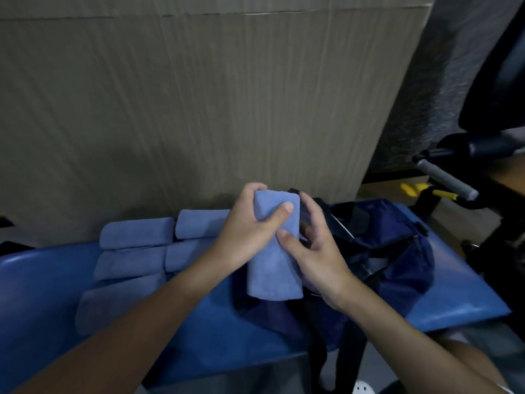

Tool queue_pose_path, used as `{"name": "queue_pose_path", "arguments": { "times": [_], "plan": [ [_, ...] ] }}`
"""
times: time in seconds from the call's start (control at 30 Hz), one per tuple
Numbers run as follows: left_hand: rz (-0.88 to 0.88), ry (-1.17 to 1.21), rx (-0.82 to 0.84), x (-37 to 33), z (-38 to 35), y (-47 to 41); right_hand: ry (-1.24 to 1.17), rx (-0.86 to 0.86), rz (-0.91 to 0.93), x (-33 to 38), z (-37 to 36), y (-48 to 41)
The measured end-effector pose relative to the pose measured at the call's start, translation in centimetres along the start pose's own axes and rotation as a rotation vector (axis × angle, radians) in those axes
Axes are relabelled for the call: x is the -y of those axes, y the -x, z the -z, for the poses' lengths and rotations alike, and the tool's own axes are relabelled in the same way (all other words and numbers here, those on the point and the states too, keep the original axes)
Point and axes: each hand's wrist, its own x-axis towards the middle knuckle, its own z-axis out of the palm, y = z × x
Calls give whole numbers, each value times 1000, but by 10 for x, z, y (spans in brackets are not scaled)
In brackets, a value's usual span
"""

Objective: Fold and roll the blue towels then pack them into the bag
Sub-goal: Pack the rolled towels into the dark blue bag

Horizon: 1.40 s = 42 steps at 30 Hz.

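Note:
I hold a rolled light-blue towel (pixel 272 268) upright in front of me, above the left side of the dark navy bag (pixel 397 257). My left hand (pixel 250 226) grips its upper part, thumb across the front. My right hand (pixel 312 251) holds its right side, thumb pressed on the front and fingers curled behind it. Several more rolled blue towels (pixel 136 234) lie side by side in rows on the blue padded bench (pixel 42 294), to the left of the bag. The bag lies slumped on the bench with black straps (pixel 346 356) hanging over the front edge.
A big sheet of brown cardboard (pixel 199 95) stands right behind the bench. Black exercise equipment with a grey foam handle (pixel 446 177) and yellow parts (pixel 412 189) stands at the right. The bench's right end (pixel 468 294) is bare padding.

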Motion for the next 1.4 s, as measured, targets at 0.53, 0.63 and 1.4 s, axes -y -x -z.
{"name": "queue_pose_path", "arguments": {
  "times": [0.53,0.63,1.4],
  "plan": [
    [-487,-1045,476,17,-100,-62,243,-129,-320,-34,141,42],
    [-460,-972,393,14,-97,-65,397,-40,-427,-36,139,37],
    [-500,-652,252,-5,-71,-73,576,46,-551,-80,152,-79]
  ]
}}
